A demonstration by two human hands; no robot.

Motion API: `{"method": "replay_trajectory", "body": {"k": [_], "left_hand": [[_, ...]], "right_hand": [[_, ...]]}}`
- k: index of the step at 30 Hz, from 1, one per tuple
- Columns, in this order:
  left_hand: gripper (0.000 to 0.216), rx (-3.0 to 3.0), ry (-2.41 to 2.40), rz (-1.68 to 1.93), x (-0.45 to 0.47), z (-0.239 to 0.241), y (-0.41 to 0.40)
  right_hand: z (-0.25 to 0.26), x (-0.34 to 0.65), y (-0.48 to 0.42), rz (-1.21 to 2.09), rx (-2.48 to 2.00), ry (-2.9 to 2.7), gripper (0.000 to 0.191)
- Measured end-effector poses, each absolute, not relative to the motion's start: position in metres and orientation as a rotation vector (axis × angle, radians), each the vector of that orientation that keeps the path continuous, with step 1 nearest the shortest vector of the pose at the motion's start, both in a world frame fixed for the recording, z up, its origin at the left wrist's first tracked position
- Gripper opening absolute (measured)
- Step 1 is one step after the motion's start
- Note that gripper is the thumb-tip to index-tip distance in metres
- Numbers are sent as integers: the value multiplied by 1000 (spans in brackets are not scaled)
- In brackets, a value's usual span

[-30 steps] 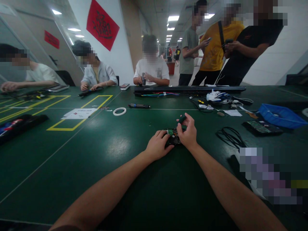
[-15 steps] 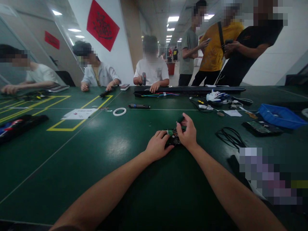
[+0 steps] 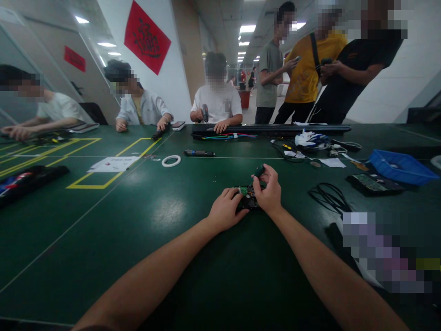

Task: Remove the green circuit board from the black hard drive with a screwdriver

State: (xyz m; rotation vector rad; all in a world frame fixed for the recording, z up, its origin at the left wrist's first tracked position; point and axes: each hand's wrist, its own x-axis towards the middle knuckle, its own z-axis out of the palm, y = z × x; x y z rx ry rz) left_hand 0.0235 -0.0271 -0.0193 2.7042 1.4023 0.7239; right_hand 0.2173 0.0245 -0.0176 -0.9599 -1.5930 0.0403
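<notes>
On the green table mat lies a small black device with an exposed circuit board, partly covered by both hands. My left hand grips it from the left, fingers over its top edge and thumb along the near side. My right hand is closed around a screwdriver with a dark handle. The tool tilts, its shaft pointing down toward the board; whether the tip touches a screw is too small to make out.
Ahead lie a white tape ring, a dark pen-like tool and a long black housing. To the right are black cable, another board and a blue tray. Co-workers sit opposite, one holding a power driver.
The screwdriver handle has turned slightly in my right hand, while my left hand and the device stay put. Across the table, a co-worker's hand and dark tool have shifted right.
</notes>
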Motion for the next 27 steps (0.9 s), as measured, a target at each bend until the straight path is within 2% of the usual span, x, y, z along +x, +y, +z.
{"method": "replay_trajectory", "body": {"k": [11, 19, 27], "left_hand": [[52, 2704, 1399, 728, 24, -18, -28], [53, 2687, 1405, 714, 23, -17, -29], [53, 2684, 1397, 732, 23, -19, -27]], "right_hand": [[-18, 220, 26, -91, -993, -1589, 56], [-18, 218, 24, 50, -931, -1604, 57], [-16, 218, 23, -79, -1011, -1582, 56]]}}
